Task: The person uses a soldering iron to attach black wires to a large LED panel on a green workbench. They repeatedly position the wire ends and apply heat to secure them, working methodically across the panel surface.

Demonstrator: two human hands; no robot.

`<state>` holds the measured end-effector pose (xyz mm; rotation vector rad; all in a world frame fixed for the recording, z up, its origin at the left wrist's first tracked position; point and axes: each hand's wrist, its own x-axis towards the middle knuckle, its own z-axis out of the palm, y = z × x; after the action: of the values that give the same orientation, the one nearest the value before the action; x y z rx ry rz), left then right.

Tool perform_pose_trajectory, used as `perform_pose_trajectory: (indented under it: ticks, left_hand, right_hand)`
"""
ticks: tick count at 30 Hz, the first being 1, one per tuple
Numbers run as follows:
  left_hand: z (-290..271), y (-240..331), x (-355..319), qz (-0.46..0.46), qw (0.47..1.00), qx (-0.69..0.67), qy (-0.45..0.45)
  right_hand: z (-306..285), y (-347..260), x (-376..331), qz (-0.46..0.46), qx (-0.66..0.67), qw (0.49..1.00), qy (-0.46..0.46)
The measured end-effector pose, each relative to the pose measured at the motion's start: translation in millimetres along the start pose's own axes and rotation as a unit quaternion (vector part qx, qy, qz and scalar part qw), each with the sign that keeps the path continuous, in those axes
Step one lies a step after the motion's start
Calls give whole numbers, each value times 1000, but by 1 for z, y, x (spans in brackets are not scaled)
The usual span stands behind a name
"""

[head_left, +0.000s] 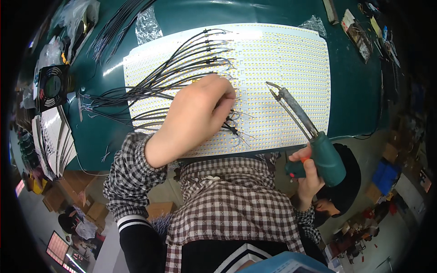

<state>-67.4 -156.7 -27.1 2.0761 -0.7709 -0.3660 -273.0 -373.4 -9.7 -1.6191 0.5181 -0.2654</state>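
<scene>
My right hand [309,175] is wrapped round the grip of a green soldering gun [331,159]. Its long metal barrel points up and left, and the tip hangs over the white LED board [291,68], which carries many rows of small yellow chips. My left hand [200,113] is over the left half of the board, fingers curled and pinched together at a thin wire end [237,97]; the fingertips themselves are mostly hidden. Several black cables [159,79] fan across the board from the left, their thin stripped ends lying along a line near its middle.
More black cables [120,25] lie at the far left of the green table [98,141]. A small black fan [53,87] stands at the left edge, with a stack of white boards [54,141] below it. Tools and scraps [357,34] are at the far right. Another person [341,182] is beyond my right hand.
</scene>
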Motion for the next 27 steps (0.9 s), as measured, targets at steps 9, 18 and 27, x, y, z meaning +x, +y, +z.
perform_pose_trajectory:
  ticks: [9,18,27]
  left_hand:
    - [9,6,4,-71,995,-69,18]
    - [11,8,8,-40,999,-12,7]
    - [12,5,8,-19,1000,8,13]
  right_hand:
    - [-1,-5,-5,26,-15,999,-21]
    - [-4,-10,-16,60,-35,997,-21]
    - [-18,1,-20,38,-107,991,-77]
